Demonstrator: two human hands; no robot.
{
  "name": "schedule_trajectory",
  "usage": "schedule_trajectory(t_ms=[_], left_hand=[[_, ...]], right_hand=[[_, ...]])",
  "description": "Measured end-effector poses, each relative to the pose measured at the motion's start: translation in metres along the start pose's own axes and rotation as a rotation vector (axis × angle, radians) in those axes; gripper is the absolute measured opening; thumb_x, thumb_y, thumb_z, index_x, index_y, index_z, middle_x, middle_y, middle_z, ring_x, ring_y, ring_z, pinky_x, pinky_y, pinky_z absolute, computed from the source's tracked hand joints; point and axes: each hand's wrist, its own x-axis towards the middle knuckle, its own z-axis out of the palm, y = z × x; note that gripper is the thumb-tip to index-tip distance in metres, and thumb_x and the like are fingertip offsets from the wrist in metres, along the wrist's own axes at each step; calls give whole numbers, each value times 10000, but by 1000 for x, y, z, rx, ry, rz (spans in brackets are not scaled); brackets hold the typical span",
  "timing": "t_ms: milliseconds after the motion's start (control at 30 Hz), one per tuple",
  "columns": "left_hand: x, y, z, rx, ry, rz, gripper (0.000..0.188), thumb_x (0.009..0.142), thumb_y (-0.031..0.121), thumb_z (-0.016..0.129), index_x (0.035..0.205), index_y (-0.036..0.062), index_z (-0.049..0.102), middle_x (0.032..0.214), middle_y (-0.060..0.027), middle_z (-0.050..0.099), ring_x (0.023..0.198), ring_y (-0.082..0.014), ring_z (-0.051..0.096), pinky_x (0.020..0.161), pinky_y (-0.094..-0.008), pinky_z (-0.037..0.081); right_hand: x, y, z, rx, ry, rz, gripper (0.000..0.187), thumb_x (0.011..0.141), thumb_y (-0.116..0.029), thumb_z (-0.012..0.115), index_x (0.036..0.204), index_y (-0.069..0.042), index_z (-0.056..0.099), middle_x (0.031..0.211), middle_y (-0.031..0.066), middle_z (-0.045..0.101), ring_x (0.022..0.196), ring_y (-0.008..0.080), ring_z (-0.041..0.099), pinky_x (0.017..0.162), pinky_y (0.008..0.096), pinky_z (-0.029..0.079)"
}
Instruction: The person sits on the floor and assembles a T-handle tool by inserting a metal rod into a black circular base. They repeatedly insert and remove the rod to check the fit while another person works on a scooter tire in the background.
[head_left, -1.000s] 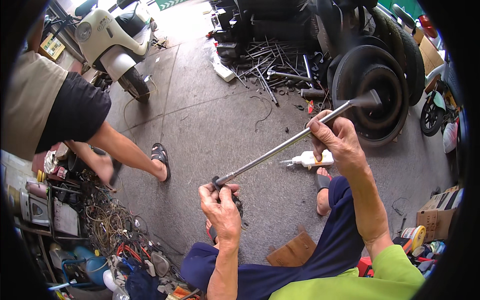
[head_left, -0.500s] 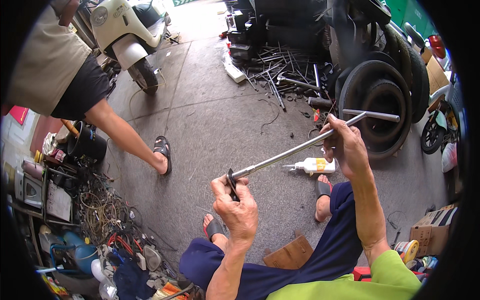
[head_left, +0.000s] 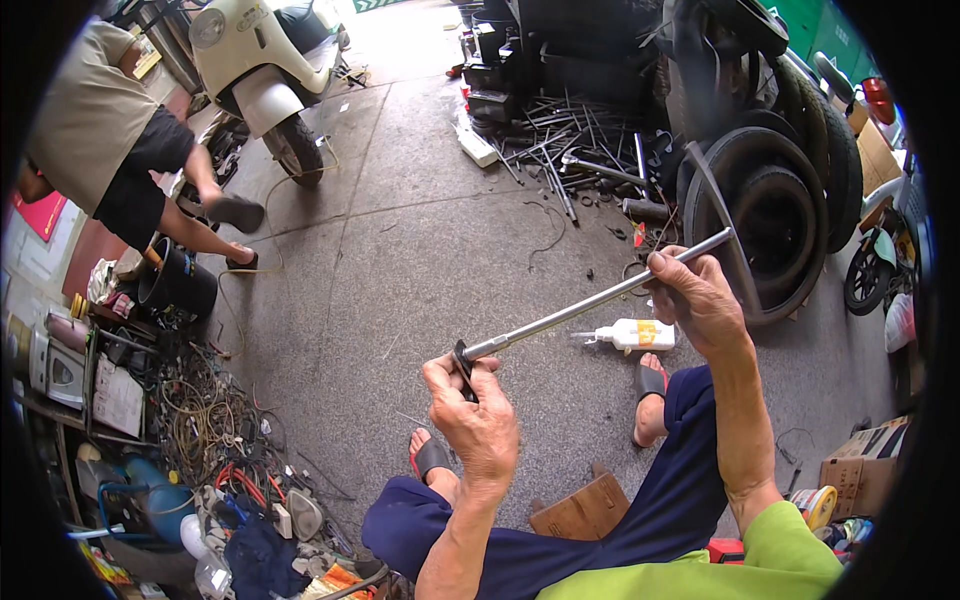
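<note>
A long T-handle socket wrench point(head_left: 575, 307) slants across the middle, its socket end low on the left and its crossbar up on the right. My right hand point(head_left: 705, 300) is closed around the shaft just below the crossbar, which stands nearly upright and looks smeared by motion. My left hand point(head_left: 478, 420) pinches a small, dark, flat part point(head_left: 464, 368) against the socket end. Whatever fastener sits inside the socket is hidden. Beyond the shaft, a white bottle point(head_left: 640, 334) with an orange label lies on the floor by my foot.
Tires point(head_left: 770, 220) and a heap of metal rods point(head_left: 570, 140) are at the far right. A person point(head_left: 130, 130) walks at the left near a cream scooter point(head_left: 265, 70). Tangled wires point(head_left: 200, 410) and a black bucket point(head_left: 178, 285) line the left side. A wooden stool point(head_left: 580, 508) shows between my legs.
The wrench's crossbar has turned from nearly level to nearly upright. My left hand stays almost in place with the dark part. The other person has stepped farther away to the upper left.
</note>
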Motion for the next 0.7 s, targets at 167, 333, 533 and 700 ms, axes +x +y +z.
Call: schedule_trajectory(t_ms=[167, 333, 533, 700], left_hand=[[1, -6, 0, -36, -13, -17, 70, 936, 23, 515, 964, 2, 455, 787, -87, 666, 672, -112, 617, 628, -261, 473], [0, -4, 4, 1, -38, -10, 73, 941, 26, 518, 961, 6, 450, 790, -84, 658, 680, -94, 605, 648, -239, 468], [1, -1, 8, -66, -39, -38, 89, 953, 45, 525, 976, 8, 447, 802, -75, 653, 689, -83, 593, 642, -227, 460], [0, -4, 8, -87, -48, -33, 94, 955, 49, 526, 977, 7, 445, 807, -71, 642, 698, -80, 589, 644, -221, 457]], right_hand=[[-4, -3, 2, 43, -98, 2, 223, 892, -142, 681, 1000, 39, 609, 655, 46, 578, 519, 111, 592, 426, 215, 483], [-5, -5, 3, 104, -91, -13, 199, 891, -136, 662, 973, 36, 605, 651, 52, 587, 516, 105, 601, 419, 217, 480], [-9, -8, 13, 10, 34, -8, 338, 950, -295, 593, 888, 32, 648, 614, 50, 598, 465, 83, 566, 397, 200, 459], [-9, -6, 10, 12, 8, -8, 308, 933, -262, 616, 878, 35, 674, 600, 39, 604, 459, 71, 573, 392, 190, 459]])
